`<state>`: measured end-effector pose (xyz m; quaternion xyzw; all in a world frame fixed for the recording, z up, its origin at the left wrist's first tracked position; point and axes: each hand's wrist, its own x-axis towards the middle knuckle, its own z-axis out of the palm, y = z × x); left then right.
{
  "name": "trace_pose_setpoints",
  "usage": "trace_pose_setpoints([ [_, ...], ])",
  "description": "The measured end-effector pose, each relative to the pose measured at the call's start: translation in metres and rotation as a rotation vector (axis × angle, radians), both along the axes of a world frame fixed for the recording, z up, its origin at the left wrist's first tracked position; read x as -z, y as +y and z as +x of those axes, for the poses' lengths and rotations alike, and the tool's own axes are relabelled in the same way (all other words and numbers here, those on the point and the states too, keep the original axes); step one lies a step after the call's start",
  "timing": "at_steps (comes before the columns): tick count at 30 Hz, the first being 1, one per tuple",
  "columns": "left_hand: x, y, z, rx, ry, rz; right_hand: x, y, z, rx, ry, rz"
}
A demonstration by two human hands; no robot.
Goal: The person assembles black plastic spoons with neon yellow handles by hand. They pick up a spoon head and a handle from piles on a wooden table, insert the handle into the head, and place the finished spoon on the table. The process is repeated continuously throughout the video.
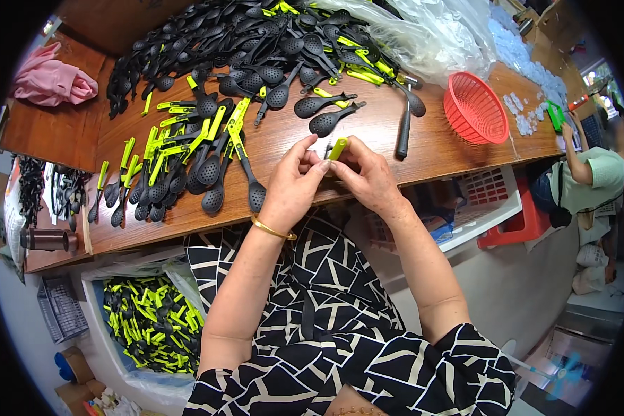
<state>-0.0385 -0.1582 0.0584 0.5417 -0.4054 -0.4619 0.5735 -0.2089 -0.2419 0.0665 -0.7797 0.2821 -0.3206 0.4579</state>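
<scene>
My left hand (297,177) and my right hand (369,175) meet at the table's near edge, fingertips pinched together. Between them is a lime-green handle (338,148), upright, with a small dark part beside it that the fingers partly hide. Just beyond my fingertips lie two black slotted spoon heads (329,121). To the left, slotted spoons with green handles (213,182) lie in an overlapping row along the edge. A large heap of black slotted spoon heads (239,41) covers the back of the table.
Right of my hands lies a black-handled hammer (403,132), then a red plastic basket (475,111). Clear plastic bags (430,35) rest at the back. Below left stands a lined bin of green and black spoons (152,322). Another person (589,177) sits at far right.
</scene>
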Motion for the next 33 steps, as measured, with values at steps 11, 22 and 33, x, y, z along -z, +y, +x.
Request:
trace_pose_setpoints([
  [11, -0.014, 0.033, -0.013, -0.059, 0.080, -0.072, -0.007, 0.006, 0.006, 0.008, -0.497, 0.390],
  [22, -0.035, 0.040, -0.021, 0.064, 0.189, -0.104, -0.041, -0.007, 0.010, -0.213, -0.300, 0.548],
  [33, -0.024, 0.041, -0.022, 0.024, 0.297, -0.086, -0.044, -0.010, 0.002, -0.195, -0.247, 0.638],
])
